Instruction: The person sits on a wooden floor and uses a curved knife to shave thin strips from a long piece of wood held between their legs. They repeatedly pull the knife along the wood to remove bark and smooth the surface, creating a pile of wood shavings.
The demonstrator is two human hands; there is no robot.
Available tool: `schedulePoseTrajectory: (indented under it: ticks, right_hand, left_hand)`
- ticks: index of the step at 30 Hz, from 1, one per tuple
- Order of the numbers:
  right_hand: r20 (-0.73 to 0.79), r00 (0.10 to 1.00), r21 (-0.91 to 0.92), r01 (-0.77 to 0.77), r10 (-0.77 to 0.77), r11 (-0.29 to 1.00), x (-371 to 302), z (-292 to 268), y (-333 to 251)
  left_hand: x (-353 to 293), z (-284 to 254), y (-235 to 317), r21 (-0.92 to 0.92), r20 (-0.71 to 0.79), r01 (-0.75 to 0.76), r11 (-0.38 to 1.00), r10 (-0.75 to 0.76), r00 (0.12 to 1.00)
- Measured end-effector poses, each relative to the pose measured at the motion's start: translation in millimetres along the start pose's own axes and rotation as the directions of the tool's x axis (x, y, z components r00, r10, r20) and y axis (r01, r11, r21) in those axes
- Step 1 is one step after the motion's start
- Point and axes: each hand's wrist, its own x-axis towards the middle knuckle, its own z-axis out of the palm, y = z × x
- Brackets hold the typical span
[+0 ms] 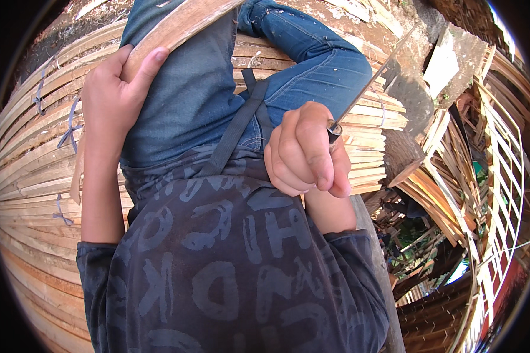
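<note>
My left hand (113, 88) is wrapped round the near end of a flat, curved piece of light brown wood (185, 25), its thumb along the upper face. The piece slants up to the right across my jeans-covered thigh (179, 94) and runs out of the top of the picture. In front of my belly, my right hand (303, 154) is closed in a fist round the handle of a knife (372, 81). Its long thin blade points up and to the right, away from the wood. Most of the handle is hidden by my fingers; a dark collar shows at the blade's base.
I sit on a platform of pale slats (38, 203), tied with thin bluish strings (70, 130). A dark strap (235, 140) lies over my lap. On the right are a cut log (405, 157), a stone block (415, 100), piled split strips (436, 203) and a curved lattice of strips (505, 176).
</note>
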Motion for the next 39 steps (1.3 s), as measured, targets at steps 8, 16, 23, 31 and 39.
schedulePoseTrajectory:
  ticks: [8, 16, 23, 31, 39]
  right_hand:
    - [0.012, 1.000, -0.002, 0.006, -0.006, 1.000, -5.8, -2.2, -6.2]
    - [-0.134, 0.990, -0.072, 0.043, -0.053, 0.996, -9.3, 6.3, -3.2]
    - [-0.154, 0.986, -0.123, 0.041, -0.060, 0.992, -7.2, 11.4, -0.8]
    - [-0.219, 0.973, -0.118, 0.045, -0.070, 0.992, -4.1, 11.7, 3.8]
    - [-0.306, 0.948, -0.269, 0.003, -0.088, 0.963, -2.0, 10.2, 9.4]
  left_hand:
    - [2.4, -0.9, -0.8, 0.025, 0.013, -0.014, 1.000, 0.014, 1.000]
    - [2.2, 0.3, 0.3, 0.017, -0.004, -0.027, 0.999, 0.027, 1.000]
    - [2.1, -0.6, 1.0, -0.022, 0.000, -0.021, 1.000, 0.021, 1.000]
    - [1.3, -0.8, -3.9, 0.007, -0.010, -0.030, 1.000, 0.030, 1.000]
    - [0.2, -1.6, -3.4, -0.013, -0.017, -0.010, 1.000, 0.010, 1.000]
